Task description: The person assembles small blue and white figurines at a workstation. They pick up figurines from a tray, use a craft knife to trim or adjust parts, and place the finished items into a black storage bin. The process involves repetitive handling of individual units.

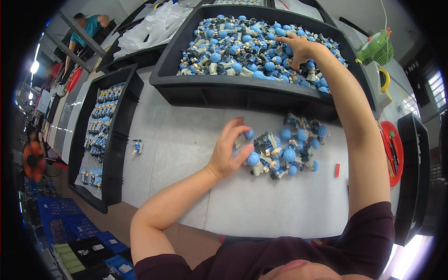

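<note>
Small toy figurines with light-blue ball-like heads and blue, white and dark bodies lie in a loose pile (289, 154) on the white table. At the left edge of that pile rests my left hand (226, 151), its thumb and fingers apart and curved around two of the heads. It seems to touch them without gripping. My right hand (301, 49) reaches over the big black bin (242, 95), which is heaped with the same figurines (224, 46). Its fingers are spread just at the surface of the heap, with nothing seen held in them.
A long black tray (112, 154) at the left holds rows of figurines; a single figurine (137, 146) lies beside it. To the right are a small red block (337, 170), a red dish of tools (396, 161) and a green fan (375, 45). Another person (88, 28) sits far left.
</note>
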Available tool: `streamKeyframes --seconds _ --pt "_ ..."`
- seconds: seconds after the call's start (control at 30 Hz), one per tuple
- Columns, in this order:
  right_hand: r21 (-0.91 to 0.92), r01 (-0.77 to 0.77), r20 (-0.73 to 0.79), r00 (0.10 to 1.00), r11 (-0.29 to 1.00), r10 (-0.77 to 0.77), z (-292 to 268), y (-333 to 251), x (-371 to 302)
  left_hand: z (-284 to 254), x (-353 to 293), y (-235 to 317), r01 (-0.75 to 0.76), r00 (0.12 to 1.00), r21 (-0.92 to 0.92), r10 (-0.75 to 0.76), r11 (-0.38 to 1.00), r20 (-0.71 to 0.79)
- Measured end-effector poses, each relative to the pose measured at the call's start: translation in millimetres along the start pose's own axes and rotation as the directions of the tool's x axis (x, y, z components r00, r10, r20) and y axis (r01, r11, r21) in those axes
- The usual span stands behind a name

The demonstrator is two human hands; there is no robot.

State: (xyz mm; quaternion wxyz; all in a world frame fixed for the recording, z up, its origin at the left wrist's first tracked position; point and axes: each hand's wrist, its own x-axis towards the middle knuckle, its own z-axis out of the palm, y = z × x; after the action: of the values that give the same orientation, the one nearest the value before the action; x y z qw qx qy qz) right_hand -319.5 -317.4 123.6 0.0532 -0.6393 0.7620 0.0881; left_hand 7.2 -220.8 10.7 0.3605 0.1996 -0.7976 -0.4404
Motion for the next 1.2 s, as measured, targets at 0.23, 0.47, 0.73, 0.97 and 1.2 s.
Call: streamKeyframes --seconds 0.23,0.47,0.73,0.97,1.2 --pt "0.047 0.116 -0.104 0.988 0.992 -0.110 8.4 15.5 4.0 0.8 -0.3 -1.6 -0.016 1.000 0.005 0.016 1.000 -0.021" --pt "-0.002 0.306 -0.404 0.871 0.952 -0.280 7.8 25.3 -13.6 0.8 -2.1 -1.3 0.003 1.000 -0.008 -0.003 1.000 -0.011" --pt "0.146 0.287 -0.430 0.880 0.947 -0.200 -82.1 -24.0 -149.6 7.7 -0.4 -2.1 -0.040 0.995 0.020 0.042 0.999 -0.093" --pt "0.148 0.528 -0.331 0.823 0.836 -0.461 -11.4 -80.4 -284.5 4.0 -6.7 -2.1 -0.044 0.992 0.059 0.051 0.997 -0.115" --pt "0.229 0.401 -0.139 0.915 0.887 -0.378 66.9 -126.6 -322.3 9.0 -18.1 23.3 -0.089 0.907 0.144 0.140 0.986 -0.397"
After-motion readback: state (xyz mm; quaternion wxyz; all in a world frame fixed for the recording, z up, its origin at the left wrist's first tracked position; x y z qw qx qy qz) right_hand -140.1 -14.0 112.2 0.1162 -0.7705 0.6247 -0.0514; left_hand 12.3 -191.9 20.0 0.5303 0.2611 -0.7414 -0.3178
